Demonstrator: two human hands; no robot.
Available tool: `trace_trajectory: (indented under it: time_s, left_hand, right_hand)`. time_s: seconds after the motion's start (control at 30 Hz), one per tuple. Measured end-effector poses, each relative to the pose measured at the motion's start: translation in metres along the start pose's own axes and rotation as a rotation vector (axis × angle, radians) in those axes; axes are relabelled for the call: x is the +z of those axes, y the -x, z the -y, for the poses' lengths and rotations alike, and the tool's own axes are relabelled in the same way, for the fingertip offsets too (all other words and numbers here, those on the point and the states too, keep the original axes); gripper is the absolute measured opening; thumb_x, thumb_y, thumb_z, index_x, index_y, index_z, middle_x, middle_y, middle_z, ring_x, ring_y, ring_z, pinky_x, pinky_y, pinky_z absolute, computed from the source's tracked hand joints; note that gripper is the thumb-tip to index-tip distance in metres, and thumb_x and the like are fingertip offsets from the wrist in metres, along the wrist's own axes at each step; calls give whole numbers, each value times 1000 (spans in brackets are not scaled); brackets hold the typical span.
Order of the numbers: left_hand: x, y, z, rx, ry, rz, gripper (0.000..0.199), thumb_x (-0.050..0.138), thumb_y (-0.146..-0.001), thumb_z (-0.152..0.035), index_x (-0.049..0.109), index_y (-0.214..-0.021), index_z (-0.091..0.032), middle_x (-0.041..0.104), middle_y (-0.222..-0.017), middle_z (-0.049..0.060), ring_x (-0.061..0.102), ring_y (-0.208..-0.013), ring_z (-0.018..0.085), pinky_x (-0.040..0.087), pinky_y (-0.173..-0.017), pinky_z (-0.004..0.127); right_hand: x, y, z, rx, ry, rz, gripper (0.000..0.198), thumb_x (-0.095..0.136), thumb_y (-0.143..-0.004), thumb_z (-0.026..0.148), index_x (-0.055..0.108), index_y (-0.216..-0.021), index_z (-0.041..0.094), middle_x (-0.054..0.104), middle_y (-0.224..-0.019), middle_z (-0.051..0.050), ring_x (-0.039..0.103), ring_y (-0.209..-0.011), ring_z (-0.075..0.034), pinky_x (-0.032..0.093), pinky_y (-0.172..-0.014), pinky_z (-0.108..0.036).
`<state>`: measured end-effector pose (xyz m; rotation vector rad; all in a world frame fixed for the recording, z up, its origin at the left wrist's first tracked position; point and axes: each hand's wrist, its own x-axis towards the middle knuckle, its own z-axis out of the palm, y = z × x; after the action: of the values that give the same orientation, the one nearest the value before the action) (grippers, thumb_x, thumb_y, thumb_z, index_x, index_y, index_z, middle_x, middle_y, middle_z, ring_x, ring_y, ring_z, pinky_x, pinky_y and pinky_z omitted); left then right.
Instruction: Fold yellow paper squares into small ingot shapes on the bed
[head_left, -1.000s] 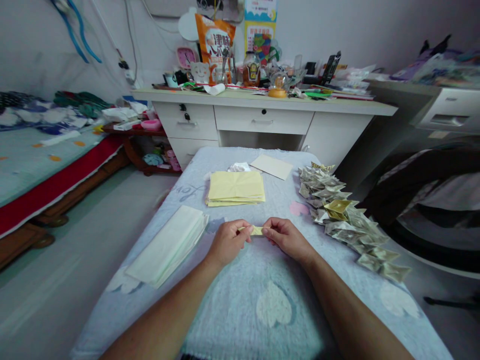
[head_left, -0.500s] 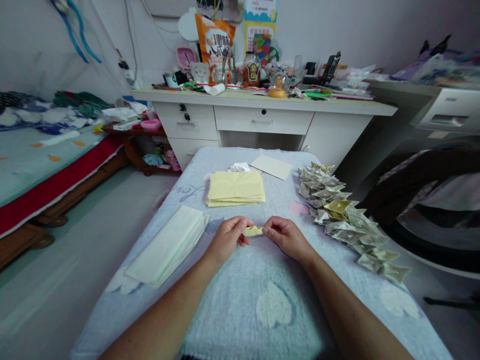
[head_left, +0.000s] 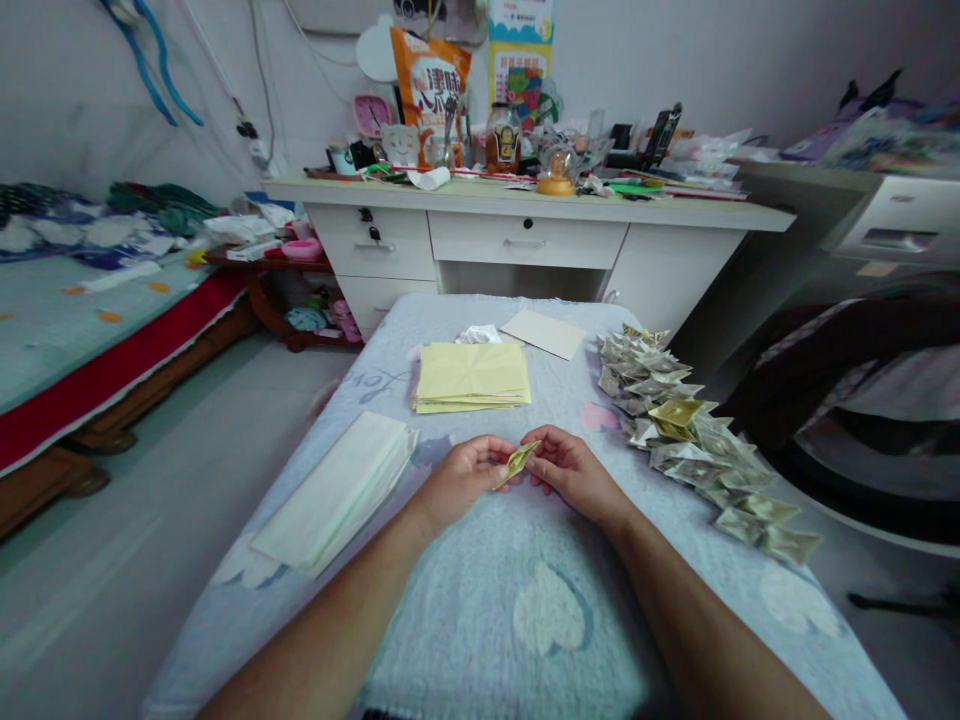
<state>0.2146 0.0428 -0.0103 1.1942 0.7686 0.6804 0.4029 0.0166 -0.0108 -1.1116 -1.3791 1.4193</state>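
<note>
A small folded piece of yellow paper (head_left: 521, 458) is tilted between my two hands, above the cloth-covered table. My left hand (head_left: 474, 472) pinches its lower left end, and my right hand (head_left: 568, 468) grips its upper right end. Beyond the hands lies a stack of yellow paper sheets (head_left: 472, 374). A pile of long, pale folded sheets (head_left: 341, 490) rests to the left of my left hand. On the right, several folded paper ingots (head_left: 701, 455) stand packed in slanting rows, one of them brighter gold.
A cream card (head_left: 543, 333) and a crumpled white scrap (head_left: 478, 334) lie at the table's far end. Behind stands a white desk (head_left: 525, 240) crowded with jars and bags. A bed (head_left: 112, 340) is at the left, a washing machine (head_left: 892, 230) at the right.
The folded paper has turned from nearly level to slanting, its right end now higher. Both hands have shifted their fingers around it and come closer together. The sheets and ingots stay put.
</note>
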Motion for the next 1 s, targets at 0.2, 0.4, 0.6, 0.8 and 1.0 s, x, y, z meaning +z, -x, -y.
trace_trajectory:
  time_s: [0.2,0.4,0.6,0.8,1.0]
  left_hand:
    - [2,0,3,11,43,32,35,70,-73,-30,55,-102,-15,68,-91,7,65,-75,17,45,-64,25]
    - [3,1,2,68,-37,-22,31,68,-73,-24,57,-102,-15,69,-92,6,63,-80,15,45,-74,26]
    - [8,-1,5,139,-251,-60,29,63,-72,-18,63,-101,-16,68,-95,6,63,-88,19,47,-74,26]
    - [13,-1,4,195,-377,-109,20,54,-76,-18,67,-90,-14,67,-80,3,60,-74,16,44,-66,24]
    - [11,-3,6,203,-460,-183,16,54,-79,-25,65,-76,-14,60,-67,0,54,-64,13,39,-59,22]
  right_hand:
    - [0,1,3,-1,-97,56,31,69,-77,39,55,-97,19,57,-78,1,53,-60,-9,41,-48,-18]
    - [5,1,3,0,-63,39,26,65,-78,39,55,-88,18,54,-69,3,47,-53,-7,39,-45,-18]
    - [14,-1,-2,5,82,-92,10,58,-75,25,50,-75,19,50,-57,6,43,-47,-7,35,-45,-18]
    - [15,-3,-10,-52,272,-147,5,55,-72,18,51,-68,18,49,-56,6,42,-50,-7,33,-48,-18]
    - [17,-2,-8,-92,405,-129,6,53,-76,20,54,-70,18,51,-58,4,45,-53,-9,33,-50,-19]
